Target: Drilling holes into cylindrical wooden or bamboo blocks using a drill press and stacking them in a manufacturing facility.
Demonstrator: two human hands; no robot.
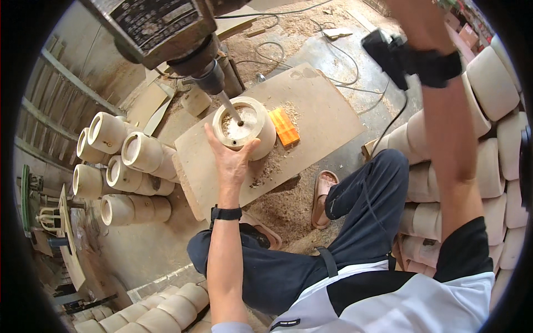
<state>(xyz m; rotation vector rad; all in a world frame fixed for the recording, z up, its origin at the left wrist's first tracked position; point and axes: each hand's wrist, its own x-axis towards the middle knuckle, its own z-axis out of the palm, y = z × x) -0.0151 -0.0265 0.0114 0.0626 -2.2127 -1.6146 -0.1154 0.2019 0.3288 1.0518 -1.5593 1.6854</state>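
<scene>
My left hand [230, 164] grips the near side of a round, pale wooden block [265, 139], thumb and fingers spread around its rim. The block stands upright on a flat board [327, 119], with shavings in its recessed top. A drill press [202, 61] hangs over it, and its bit [229, 105] slants down to a dark hole in the recess. Beside the block, nearly touching, lies an orange block-shaped piece [284, 127]. My right hand [419, 22] is raised at the top edge, beyond a black wrist device; its fingers are out of the picture.
Similar wooden cylinders [136, 208] are stacked at left, with more at lower left. A tall stack of rounded pale blocks [494, 161] rises at right. Sawdust [291, 208] covers the floor around my sandalled feet. Cables [350, 69] run across the floor behind the board.
</scene>
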